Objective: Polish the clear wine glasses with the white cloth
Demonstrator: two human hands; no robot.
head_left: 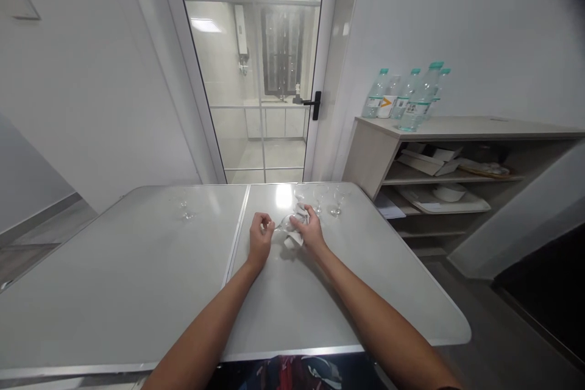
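My left hand is closed around the foot end of a small clear stemmed glass, which lies tilted on its side in the air above the table. A crumpled white tissue is in my right hand, its fingers closed and pressing the tissue against the bowl of that glass. Just beyond my right hand, a clear stemmed glass stands upright beside another stemmed glass, partly hidden. One more clear stemmed glass stands by itself on the left half of the table.
The pale table has a metal seam across it. Behind it is a glass door with a black handle. At right, a shelf unit carries several plastic bottles, with trays and a bowl inside.
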